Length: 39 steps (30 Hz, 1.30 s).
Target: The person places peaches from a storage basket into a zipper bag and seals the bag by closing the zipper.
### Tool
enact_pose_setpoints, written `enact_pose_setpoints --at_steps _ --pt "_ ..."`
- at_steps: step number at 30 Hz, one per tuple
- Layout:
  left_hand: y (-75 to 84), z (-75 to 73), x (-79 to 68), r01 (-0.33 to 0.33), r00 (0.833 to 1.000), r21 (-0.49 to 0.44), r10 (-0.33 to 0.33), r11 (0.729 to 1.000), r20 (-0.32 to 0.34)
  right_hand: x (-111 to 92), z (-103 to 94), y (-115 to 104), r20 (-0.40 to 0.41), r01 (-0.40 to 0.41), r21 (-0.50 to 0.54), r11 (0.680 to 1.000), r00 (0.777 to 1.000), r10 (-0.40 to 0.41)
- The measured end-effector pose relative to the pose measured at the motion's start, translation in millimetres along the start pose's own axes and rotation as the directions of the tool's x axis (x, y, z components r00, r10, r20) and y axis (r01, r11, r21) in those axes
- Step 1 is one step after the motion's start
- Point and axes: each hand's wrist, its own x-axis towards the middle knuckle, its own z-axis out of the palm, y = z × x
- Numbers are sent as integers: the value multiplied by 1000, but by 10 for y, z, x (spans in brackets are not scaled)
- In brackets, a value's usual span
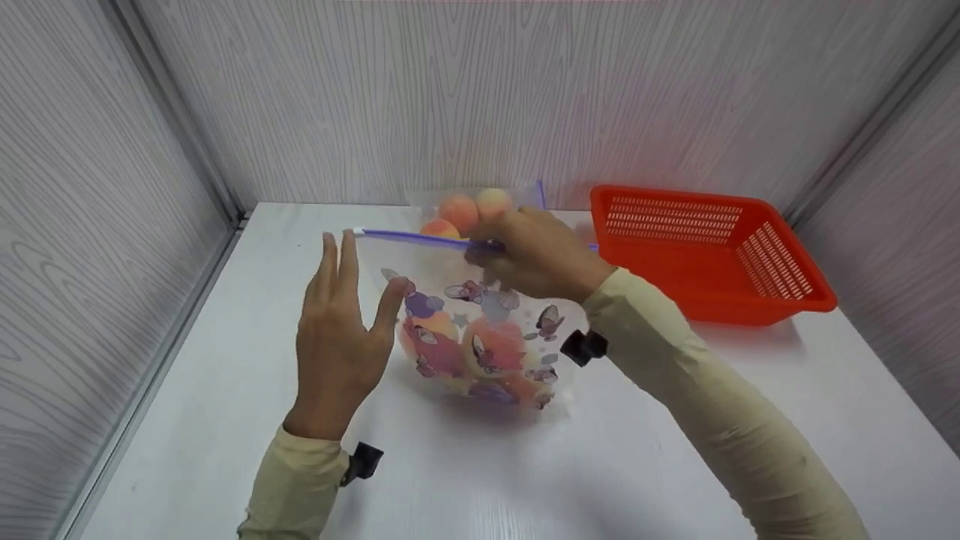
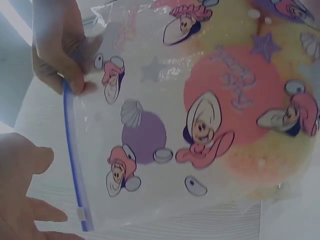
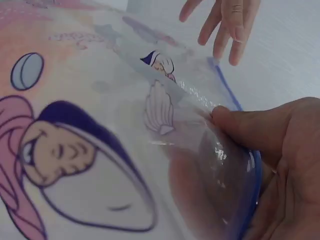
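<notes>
A clear slider zip bag (image 1: 480,341) with cartoon shell prints and a blue zip strip (image 1: 420,238) holds several peach-like round fruits. My right hand (image 1: 536,255) pinches the bag's top edge at the zip, with the thumb (image 3: 250,127) on the near side and fingers showing through the plastic. At the left end of the strip sits a white slider (image 2: 81,214). My left hand (image 1: 337,337) is beside that end, its fingers straight and spread, fingertips close to the slider. In the left wrist view, nothing lies between its thumb and fingers.
Behind the held bag, a second clear bag (image 1: 540,196) with several peach-like fruits (image 1: 457,210) stands near the back wall. A red plastic basket (image 1: 697,277) is on the white table (image 1: 225,420) at the right. Wood-grain panels (image 1: 450,97) enclose the back and sides.
</notes>
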Motion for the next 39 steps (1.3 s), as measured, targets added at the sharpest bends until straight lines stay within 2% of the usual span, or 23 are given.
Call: enact_pose_setpoints --at_steps 3,4,5,6,8,11,12,13,16,17,20,22,23,26,30,32,35,38,39 --pt "-60 16 35 87 987 24 -90 996 132 182 80 -72 -89 -39 169 985 995 54" --pt "-86 37 41 104 979 37 -109 994 174 228 130 -61 -119 -55 252 966 989 88" --pt "-115 65 40 117 968 56 -126 992 218 262 195 -35 -143 -71 349 934 981 128" --pt "-146 103 33 125 956 74 -140 989 259 283 272 12 -163 -81 450 890 972 171" --pt "-210 205 6 131 929 111 -161 985 333 291 464 155 -169 -104 641 761 947 272" --pt "-305 392 -60 120 896 165 -179 979 406 213 789 420 -123 -144 812 566 905 407" --pt "-335 458 -87 112 889 182 -180 977 421 171 888 510 -99 -160 844 513 892 441" --pt "-360 524 -114 99 883 198 -178 975 434 118 974 594 -74 -179 865 468 878 472" --pt "-413 722 -188 30 873 238 -141 971 466 -79 1149 853 -14 -227 895 383 846 533" --pt "-420 779 -212 11 866 246 -132 969 482 -148 1191 941 2 -241 898 369 839 544" --pt "-434 917 -277 -51 845 268 -101 962 524 -354 1304 1188 33 -293 886 360 813 581" --pt "-436 986 -311 -91 831 297 -92 950 549 -466 1382 1320 45 -327 871 366 797 603" --pt "-436 1017 -321 -114 827 314 -85 943 555 -516 1418 1379 51 -341 864 370 791 610" --pt "-431 1116 -341 -200 824 361 -43 911 565 -677 1508 1510 79 -387 853 350 759 647" --pt "-368 1242 -353 -304 817 364 44 881 575 -913 1556 1626 96 -433 840 327 712 695" --pt "-321 1289 -347 -345 808 359 79 867 585 -1011 1552 1659 84 -448 825 346 702 707" --pt "-254 1331 -317 -386 797 357 113 851 593 -1074 1553 1709 71 -458 808 371 701 710" --pt "-200 1328 -283 -395 786 358 110 846 608 -1079 1552 1743 71 -488 770 411 706 704" --pt "-187 1315 -271 -391 783 350 107 851 613 -1078 1541 1747 64 -500 746 440 712 700"
